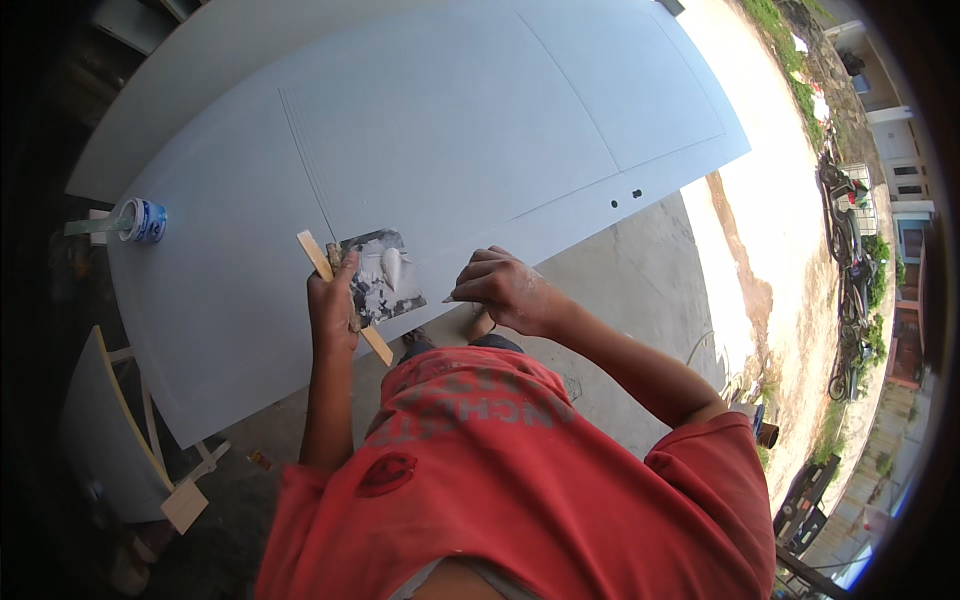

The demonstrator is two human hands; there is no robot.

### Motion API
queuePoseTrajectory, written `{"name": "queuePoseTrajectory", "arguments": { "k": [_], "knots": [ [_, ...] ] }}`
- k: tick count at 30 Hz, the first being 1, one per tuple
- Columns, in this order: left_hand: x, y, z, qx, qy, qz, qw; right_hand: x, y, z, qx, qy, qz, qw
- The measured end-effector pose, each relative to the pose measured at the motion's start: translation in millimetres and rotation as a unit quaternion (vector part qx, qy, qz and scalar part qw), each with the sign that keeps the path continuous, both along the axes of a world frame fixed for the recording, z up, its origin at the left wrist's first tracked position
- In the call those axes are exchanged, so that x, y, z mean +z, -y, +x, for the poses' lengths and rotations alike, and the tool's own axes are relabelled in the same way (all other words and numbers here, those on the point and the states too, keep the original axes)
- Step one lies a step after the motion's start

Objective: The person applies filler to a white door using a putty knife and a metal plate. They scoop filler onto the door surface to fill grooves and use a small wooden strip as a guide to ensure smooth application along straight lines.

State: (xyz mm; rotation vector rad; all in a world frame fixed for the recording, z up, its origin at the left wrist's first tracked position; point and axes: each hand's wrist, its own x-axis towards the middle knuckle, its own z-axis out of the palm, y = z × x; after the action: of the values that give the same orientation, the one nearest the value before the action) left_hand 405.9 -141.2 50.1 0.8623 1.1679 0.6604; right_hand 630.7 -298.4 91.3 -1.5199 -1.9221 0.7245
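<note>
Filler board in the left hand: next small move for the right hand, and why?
Probably bring the right hand and its small blade across to the white filler blob on the board and scoop some. The left hand holds the board tilted beside it, and the blade tip already points at the board over the white door panel.

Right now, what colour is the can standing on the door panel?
Blue and white can, seen in the head view, near the left edge of the white door panel.

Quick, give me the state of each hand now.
Left hand: shut on a putty board with a wooden stick handle.
Right hand: shut on a small scraper, tip near the board.
</note>
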Motion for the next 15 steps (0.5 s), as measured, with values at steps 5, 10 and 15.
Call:
{"name": "queuePoseTrajectory", "arguments": {
  "k": [5,10,15],
  "knots": [
    [11,6,9,0.049,0.011,0.000,0.999,-130,34,83,-0.220,0.154,-0.076,0.960],
    [12,20,8,0.082,0.001,-0.028,0.996,-187,28,116,-0.194,0.232,0.023,0.953],
    [9,36,15,0.118,-0.025,-0.057,0.991,-209,34,127,-0.133,0.215,0.003,0.967]
  ]
}}
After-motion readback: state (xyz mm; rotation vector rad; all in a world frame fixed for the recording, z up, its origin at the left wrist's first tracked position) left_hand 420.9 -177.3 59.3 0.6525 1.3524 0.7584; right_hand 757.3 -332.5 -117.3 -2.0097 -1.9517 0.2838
